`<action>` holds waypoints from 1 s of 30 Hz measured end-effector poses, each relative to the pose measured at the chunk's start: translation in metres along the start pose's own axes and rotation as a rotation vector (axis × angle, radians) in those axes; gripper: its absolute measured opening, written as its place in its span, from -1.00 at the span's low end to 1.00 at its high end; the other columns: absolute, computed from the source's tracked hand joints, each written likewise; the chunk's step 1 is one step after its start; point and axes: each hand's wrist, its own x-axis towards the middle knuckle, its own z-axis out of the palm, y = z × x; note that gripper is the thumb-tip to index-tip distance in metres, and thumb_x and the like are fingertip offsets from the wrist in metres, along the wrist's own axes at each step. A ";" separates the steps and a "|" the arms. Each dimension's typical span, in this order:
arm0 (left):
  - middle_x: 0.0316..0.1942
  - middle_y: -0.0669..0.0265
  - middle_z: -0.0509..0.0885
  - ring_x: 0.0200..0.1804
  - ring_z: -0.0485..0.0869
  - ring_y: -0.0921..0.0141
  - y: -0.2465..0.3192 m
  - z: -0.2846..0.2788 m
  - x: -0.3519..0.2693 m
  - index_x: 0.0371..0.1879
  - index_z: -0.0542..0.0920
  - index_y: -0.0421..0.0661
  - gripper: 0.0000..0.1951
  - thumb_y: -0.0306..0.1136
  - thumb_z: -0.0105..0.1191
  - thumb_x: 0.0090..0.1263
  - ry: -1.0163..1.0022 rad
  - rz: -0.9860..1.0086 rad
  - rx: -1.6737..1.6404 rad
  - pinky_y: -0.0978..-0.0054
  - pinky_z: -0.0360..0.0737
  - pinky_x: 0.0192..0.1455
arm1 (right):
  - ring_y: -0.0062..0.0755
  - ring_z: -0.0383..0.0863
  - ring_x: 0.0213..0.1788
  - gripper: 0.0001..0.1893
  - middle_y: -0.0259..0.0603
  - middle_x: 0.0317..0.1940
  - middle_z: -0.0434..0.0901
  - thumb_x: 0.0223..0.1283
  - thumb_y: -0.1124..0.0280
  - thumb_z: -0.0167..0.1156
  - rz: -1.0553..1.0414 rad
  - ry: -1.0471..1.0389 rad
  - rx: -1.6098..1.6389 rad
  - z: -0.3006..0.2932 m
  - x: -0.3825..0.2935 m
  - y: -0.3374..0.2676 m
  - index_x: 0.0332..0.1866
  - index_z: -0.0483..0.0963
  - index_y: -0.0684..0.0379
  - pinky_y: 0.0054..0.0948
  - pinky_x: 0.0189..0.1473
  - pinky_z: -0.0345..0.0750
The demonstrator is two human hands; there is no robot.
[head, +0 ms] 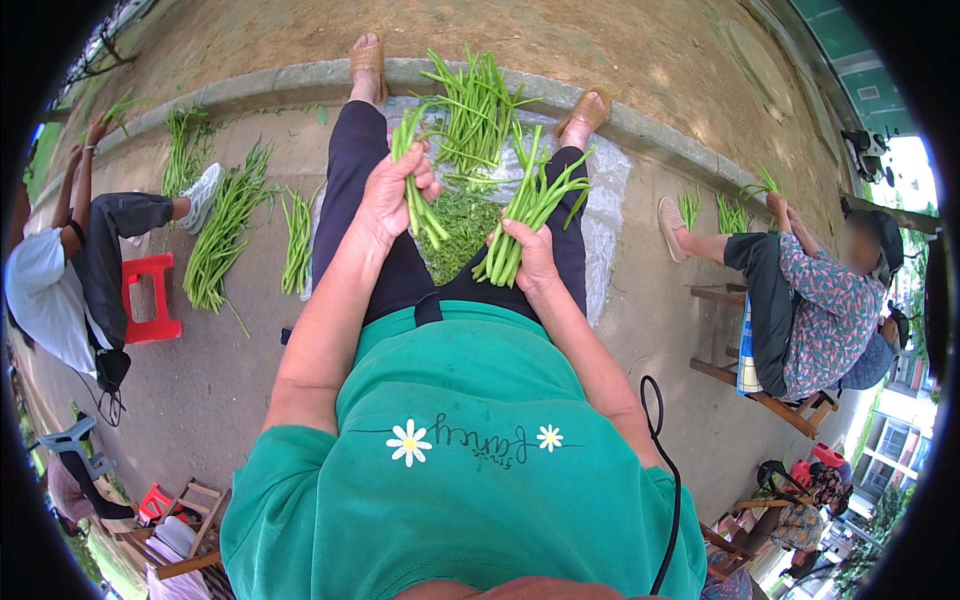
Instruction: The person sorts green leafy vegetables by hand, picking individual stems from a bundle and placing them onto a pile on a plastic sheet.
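Note:
My left hand (397,187) is closed around a small bunch of green stems (424,214), held slanting above my lap. In my right hand (532,255) is a thicker bunch of long green stems (536,187), probably water spinach, with the cut ends pointing towards me. Between my legs lies a heap of small plucked leaves (461,225). Beyond it, a large pile of stems (472,112) rests on a clear plastic sheet (606,214) between my sandalled feet. My fingers partly cover both bunches.
Several bundles of leafy greens (229,225) lie on the pavement to the left, near a seated person and a red plastic stool (150,296). A concrete kerb (300,79) runs past my feet. On the right, another person sits on a wooden chair (716,330), holding greens. A black cable (675,480) hangs beside my right arm.

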 end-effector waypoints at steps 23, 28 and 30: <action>-0.51 0.35 0.59 -0.61 0.44 0.58 -0.065 -0.002 -0.001 -0.29 0.54 -0.13 -0.86 -0.48 0.20 0.21 0.010 -0.250 0.441 0.66 0.42 -0.61 | -0.43 0.59 -0.26 -0.61 -0.14 -0.25 0.57 0.11 0.51 0.13 0.003 -0.250 -0.057 0.011 -0.007 0.001 0.08 0.35 0.34 -0.48 -0.18 0.55; -0.46 0.30 0.59 -0.58 0.42 0.56 -0.065 0.007 -0.005 -0.28 0.52 -0.18 -0.86 -0.51 0.17 0.23 0.105 -0.261 0.367 0.62 0.43 -0.61 | -0.43 0.59 -0.31 -0.67 -0.16 -0.28 0.57 0.10 0.52 0.14 0.014 -0.203 -0.049 0.010 -0.006 0.000 0.00 0.39 0.35 -0.49 -0.23 0.56; -0.44 0.26 0.61 -0.54 0.49 0.52 -0.064 0.004 -0.005 -0.27 0.52 -0.18 -0.87 -0.50 0.15 0.25 0.069 -0.271 0.340 0.59 0.50 -0.58 | -0.43 0.59 -0.32 -0.69 -0.18 -0.29 0.57 0.10 0.51 0.15 0.014 -0.182 -0.045 0.005 -0.004 0.003 -0.02 0.40 0.34 -0.48 -0.22 0.57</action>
